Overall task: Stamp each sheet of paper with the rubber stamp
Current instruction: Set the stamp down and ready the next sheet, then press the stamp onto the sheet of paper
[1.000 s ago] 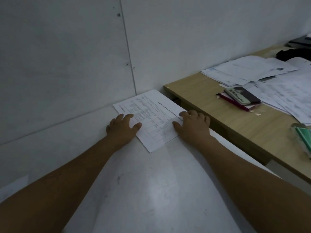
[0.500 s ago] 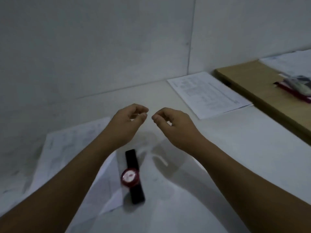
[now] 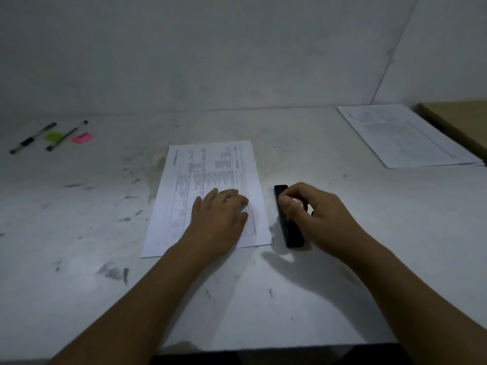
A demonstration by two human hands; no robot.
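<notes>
A printed sheet of paper (image 3: 210, 175) lies flat in the middle of the white table (image 3: 342, 219). My left hand (image 3: 220, 217) rests palm down on its lower right part, fingers spread. Just right of the sheet lies a long black rubber stamp (image 3: 290, 233). My right hand (image 3: 313, 209) is curled over the stamp's middle, with fingertips pinching its round knob; the stamp still touches the table. A second printed sheet (image 3: 403, 135) lies at the far right, by the wall corner.
Two pens (image 3: 50, 137), a green scrap (image 3: 54, 136) and a pink eraser (image 3: 83, 138) lie at the far left. A wooden desk (image 3: 458, 119) edges in at the right. A grey wall runs close behind. The table's front edge is near me.
The view swung left from the sheet by the wooden desk. Both hands left that sheet; my left hand now presses the middle sheet and my right hand has closed on the stamp.
</notes>
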